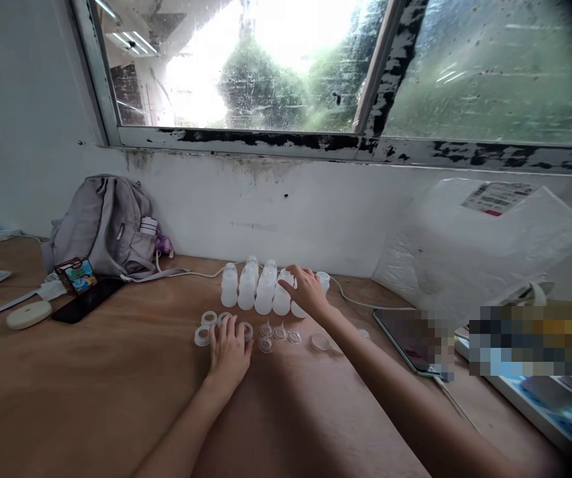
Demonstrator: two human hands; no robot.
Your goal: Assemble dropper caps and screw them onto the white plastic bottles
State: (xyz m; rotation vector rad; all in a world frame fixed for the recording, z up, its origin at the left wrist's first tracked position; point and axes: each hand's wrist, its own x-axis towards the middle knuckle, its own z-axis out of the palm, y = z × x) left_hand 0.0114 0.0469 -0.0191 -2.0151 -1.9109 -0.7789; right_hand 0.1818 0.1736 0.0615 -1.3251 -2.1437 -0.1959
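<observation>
Small frosted white bottles [264,299] stand upright in close rows near the wall. Over their right side reaches my right hand [308,291], thumb and forefinger apart near a bottle top; whether it touches one I cannot tell. My left hand [230,348] lies with fingers spread over a group of white ring collars [203,336], partly covering them. Clear silicone nipples [280,332] sit on the table between the two hands. Clear round caps [320,341] lie to their right, some hidden behind my right forearm.
A grey backpack [101,229], a black phone [88,300] and a round cream case [29,315] are at left. Another phone [405,342] with a cable lies at right, near a clear plastic bag [445,245]. The wall and window rise behind the wooden table [91,398].
</observation>
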